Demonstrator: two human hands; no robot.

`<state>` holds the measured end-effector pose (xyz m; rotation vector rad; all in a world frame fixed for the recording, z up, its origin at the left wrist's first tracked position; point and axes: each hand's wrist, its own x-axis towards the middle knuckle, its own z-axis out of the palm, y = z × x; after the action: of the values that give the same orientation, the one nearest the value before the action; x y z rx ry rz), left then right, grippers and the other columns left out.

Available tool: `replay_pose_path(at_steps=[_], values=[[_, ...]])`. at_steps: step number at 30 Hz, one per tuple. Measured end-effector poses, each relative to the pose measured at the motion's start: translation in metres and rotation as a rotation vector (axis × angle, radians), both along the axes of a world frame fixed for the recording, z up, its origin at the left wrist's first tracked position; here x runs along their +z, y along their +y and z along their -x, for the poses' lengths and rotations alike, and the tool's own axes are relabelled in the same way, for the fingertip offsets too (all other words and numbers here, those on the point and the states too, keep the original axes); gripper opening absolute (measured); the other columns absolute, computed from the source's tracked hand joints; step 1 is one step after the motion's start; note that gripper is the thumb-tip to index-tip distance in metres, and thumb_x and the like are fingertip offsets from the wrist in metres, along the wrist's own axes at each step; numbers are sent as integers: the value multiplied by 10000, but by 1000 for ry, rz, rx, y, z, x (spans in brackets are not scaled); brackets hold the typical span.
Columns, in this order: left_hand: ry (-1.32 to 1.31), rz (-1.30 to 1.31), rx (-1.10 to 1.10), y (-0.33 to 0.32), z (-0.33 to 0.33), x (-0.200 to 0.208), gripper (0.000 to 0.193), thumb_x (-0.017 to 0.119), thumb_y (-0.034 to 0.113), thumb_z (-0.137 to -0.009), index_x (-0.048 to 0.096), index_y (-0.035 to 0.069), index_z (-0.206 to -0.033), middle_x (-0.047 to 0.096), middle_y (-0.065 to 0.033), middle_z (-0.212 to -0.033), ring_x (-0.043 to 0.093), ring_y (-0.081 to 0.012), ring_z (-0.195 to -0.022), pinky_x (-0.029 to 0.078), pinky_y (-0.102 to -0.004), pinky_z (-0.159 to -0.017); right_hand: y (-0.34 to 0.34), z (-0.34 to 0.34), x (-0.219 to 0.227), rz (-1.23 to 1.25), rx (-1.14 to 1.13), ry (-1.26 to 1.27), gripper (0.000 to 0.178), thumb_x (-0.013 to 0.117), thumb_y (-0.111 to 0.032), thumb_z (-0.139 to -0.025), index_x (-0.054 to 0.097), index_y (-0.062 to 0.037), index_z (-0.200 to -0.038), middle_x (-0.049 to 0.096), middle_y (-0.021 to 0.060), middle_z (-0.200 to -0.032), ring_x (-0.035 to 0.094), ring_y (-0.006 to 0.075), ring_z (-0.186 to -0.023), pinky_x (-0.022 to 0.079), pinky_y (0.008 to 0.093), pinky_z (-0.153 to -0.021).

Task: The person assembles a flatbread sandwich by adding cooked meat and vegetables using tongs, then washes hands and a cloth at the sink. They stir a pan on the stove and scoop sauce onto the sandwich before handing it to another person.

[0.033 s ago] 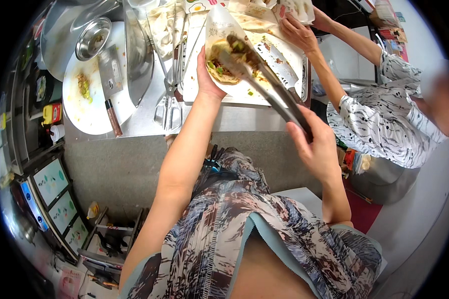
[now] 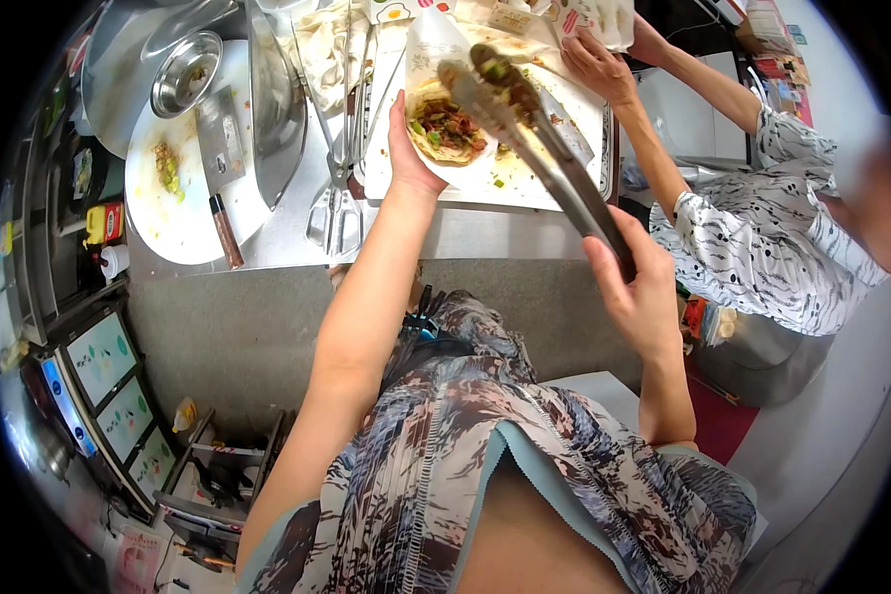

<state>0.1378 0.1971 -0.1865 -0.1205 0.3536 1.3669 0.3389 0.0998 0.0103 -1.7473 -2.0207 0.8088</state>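
Note:
My left hand (image 2: 413, 158) is wrapped round a white paper bag (image 2: 431, 45), tilted above a white board. In the bag's mouth sits a flatbread (image 2: 457, 155) with chopped brown and green filling (image 2: 444, 127). My right hand (image 2: 645, 292) grips metal tongs (image 2: 562, 163), which point up and left. Their jaws are apart and lie just right of the bag, smeared with bits of filling. Behind the tongs a broad blade (image 2: 571, 134) is partly hidden on the white board (image 2: 386, 168).
A co-worker's hands (image 2: 599, 64) hold a paper bag (image 2: 604, 20) at the board's far right. To the left, a cleaver (image 2: 220, 144) and chopped food lie on a round white board (image 2: 148, 223), near a steel bowl (image 2: 186, 74). More tongs (image 2: 337, 158) rest between the boards.
The tongs have drawn off the flatbread, up and to the right, uncovering the filling. My right hand has shifted slightly right and down. My left hand stays almost in place.

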Motion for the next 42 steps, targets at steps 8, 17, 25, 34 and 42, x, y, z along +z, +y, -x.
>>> replay_pose_path(at_steps=[8,17,25,34,42], values=[[68,-27,74,-13,34,4,624,305,506,-932,382,79,-1381,452,-213,-1338,477,-398,-1204,434,-582,-992,33,-46,-109,103,-158,-57,391,621,-339,-886,625,31,-1009,601,189,-662,598,285,-588,454,360,-570],[-73,-57,115,-46,95,-35,647,471,492,-891,392,102,-1401,445,-196,-1373,441,-431,-1230,287,-620,-1085,51,-7,-187,89,-12,-151,377,584,-367,-886,618,0,-965,657,217,-817,640,381,-789,500,454,-703],[25,-4,110,-55,89,-13,676,451,516,-893,374,91,-1412,425,-201,-1394,426,-433,-1246,279,-612,-1094,90,6,-187,-5,146,-279,331,580,-345,-883,618,-22,-943,663,175,-833,644,359,-796,506,432,-714],[23,25,107,-62,98,-14,670,445,511,-896,377,85,-1409,432,-207,-1379,433,-440,-1230,284,-615,-1088,90,-25,-181,-180,49,-346,288,608,-311,-873,625,-49,-992,663,158,-777,646,345,-731,504,435,-651],[-69,-36,71,-66,108,-18,651,455,488,-906,392,55,-1388,447,-225,-1355,447,-443,-1214,309,-616,-1074,13,-42,-161,-78,-9,-214,320,620,-326,-875,627,-42,-1021,654,154,-747,647,327,-715,497,400,-631]])
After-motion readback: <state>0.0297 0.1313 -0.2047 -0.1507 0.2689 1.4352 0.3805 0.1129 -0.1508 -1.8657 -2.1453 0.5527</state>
